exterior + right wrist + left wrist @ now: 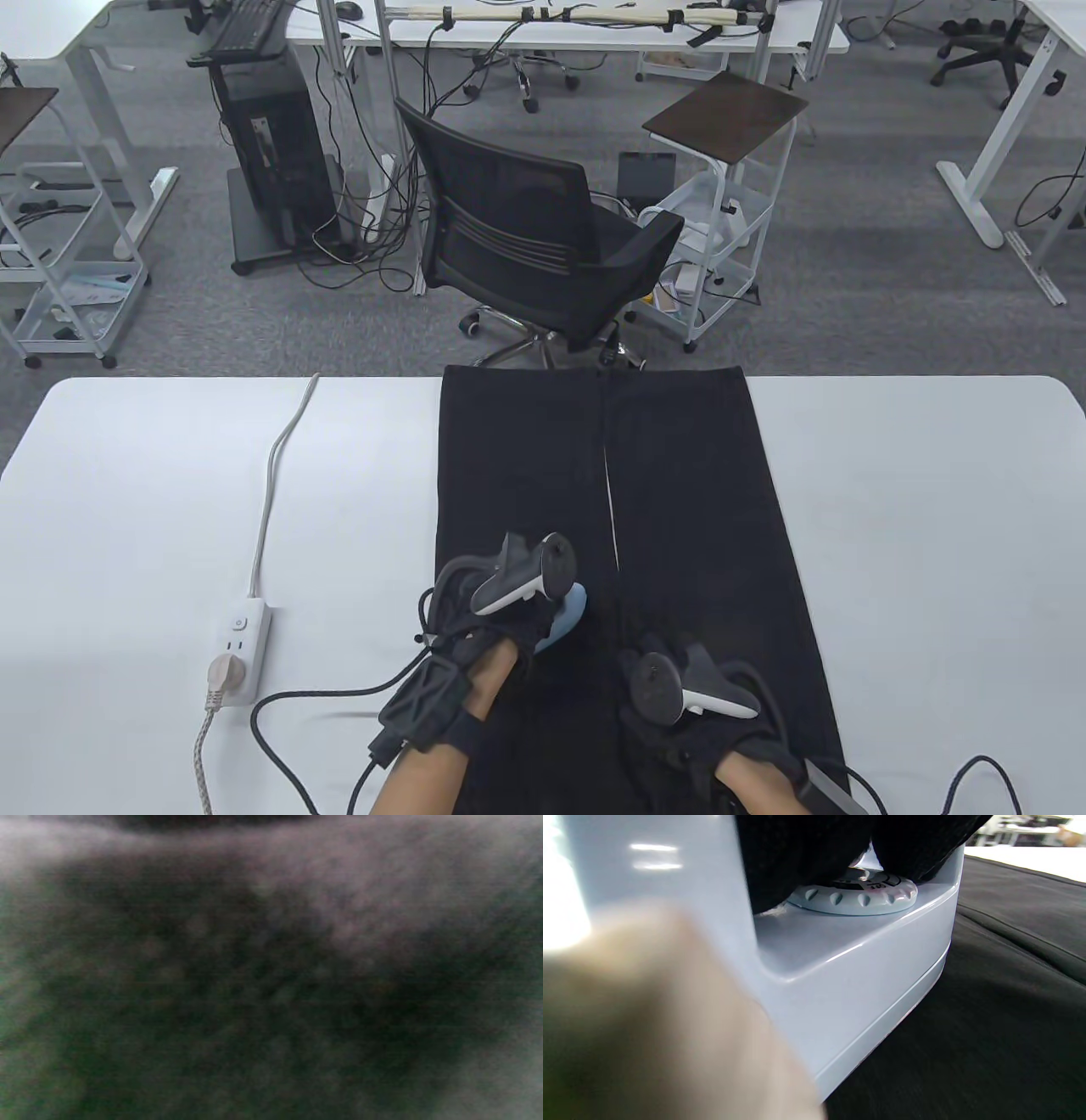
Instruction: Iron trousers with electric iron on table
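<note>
Black trousers (679,475) lie flat along the middle of the white table (933,526), legs running to the far edge. A pale blue electric iron (567,615) stands sole-down on the left leg near me. My left hand (501,611) grips its handle; in the left wrist view the gloved fingers (797,853) curl above the iron's body (848,976) and its dial (857,893). My right hand (670,705) rests on the right trouser leg beside the iron, its fingers lost against the dark cloth. The right wrist view shows only blurred dark fabric (271,984).
A white power strip (242,649) with a plug lies at the table's left, its grey cable (271,475) running to the far edge. A black cord (297,705) loops near my left wrist. A black office chair (526,238) stands beyond the table.
</note>
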`<state>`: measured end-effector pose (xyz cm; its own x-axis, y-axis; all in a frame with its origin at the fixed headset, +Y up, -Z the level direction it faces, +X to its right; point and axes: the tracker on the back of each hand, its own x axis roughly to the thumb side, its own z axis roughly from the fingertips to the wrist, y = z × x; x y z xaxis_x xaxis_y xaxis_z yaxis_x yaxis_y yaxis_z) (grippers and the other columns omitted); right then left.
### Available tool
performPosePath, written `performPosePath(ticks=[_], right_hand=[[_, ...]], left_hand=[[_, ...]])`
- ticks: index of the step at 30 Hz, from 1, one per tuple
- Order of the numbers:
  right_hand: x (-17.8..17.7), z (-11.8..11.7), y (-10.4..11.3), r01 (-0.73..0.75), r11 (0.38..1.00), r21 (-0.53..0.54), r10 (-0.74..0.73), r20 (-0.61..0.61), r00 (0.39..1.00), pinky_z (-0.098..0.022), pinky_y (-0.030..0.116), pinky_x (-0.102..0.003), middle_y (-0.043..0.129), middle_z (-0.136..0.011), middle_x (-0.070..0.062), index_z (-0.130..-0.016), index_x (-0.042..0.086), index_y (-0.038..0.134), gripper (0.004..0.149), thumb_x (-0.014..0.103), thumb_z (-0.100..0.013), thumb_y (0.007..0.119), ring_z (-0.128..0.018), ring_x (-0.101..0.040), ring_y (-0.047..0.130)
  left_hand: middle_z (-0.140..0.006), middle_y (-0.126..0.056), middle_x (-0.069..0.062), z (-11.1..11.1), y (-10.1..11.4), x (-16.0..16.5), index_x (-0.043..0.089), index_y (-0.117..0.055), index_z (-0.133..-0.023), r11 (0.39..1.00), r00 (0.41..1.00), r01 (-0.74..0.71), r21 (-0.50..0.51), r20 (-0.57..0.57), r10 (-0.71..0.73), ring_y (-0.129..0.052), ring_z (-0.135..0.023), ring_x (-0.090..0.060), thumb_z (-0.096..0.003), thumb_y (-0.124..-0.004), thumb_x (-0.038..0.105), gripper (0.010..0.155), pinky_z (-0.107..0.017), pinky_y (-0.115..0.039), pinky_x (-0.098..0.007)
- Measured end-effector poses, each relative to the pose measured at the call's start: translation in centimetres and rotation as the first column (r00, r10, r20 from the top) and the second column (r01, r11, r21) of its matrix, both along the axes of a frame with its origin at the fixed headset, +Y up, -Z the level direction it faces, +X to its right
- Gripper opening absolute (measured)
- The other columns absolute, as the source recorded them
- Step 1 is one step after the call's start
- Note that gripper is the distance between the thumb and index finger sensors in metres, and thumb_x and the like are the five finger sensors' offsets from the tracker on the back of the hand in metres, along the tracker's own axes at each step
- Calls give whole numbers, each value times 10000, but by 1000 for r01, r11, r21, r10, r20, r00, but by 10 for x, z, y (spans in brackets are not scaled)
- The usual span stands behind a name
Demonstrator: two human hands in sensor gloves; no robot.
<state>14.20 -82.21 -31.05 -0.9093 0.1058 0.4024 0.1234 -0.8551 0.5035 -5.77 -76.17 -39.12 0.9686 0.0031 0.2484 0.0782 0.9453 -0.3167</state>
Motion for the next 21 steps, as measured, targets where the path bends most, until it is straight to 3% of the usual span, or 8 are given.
performPosePath(ticks=[6,12,16,21], right_hand=[[2,-1,0,7,1000,-8,-7,6,1000,-641,309,-800,3,-1180,-233,-1138,189,58,690,487,-647,440,-1017,-595,96],[2,-1,0,4,1000,-5,-4,7,1000,-640,309,-801,3,-1179,-235,-1137,187,57,693,490,-646,441,-1017,-595,96],[1,0,0,-5,1000,0,5,7,1000,-638,311,-804,0,-1177,-242,-1136,183,53,694,489,-647,438,-1015,-601,97],[0,0,0,-9,1000,2,9,6,1000,-636,311,-806,-1,-1175,-245,-1136,181,51,695,490,-647,436,-1014,-606,97]], left_hand=[[-499,-928,49,69,0,1,135,-703,-886,1000,986,4,4,165,-5,-1000,-411,-159,-610,-781,483,451,-553,-834,-533],[-495,-931,44,120,0,-4,132,-709,-877,1000,968,6,-4,250,-5,-1005,-406,-160,-607,-782,482,448,-547,-836,-539],[-505,-930,46,124,0,-4,134,-705,-887,1000,973,22,22,230,-27,-1002,-420,-157,-608,-776,489,457,-554,-833,-543],[-513,-926,49,94,0,-6,138,-700,-895,1000,982,13,24,187,-17,-1000,-427,-155,-615,-777,494,459,-574,-826,-539]])
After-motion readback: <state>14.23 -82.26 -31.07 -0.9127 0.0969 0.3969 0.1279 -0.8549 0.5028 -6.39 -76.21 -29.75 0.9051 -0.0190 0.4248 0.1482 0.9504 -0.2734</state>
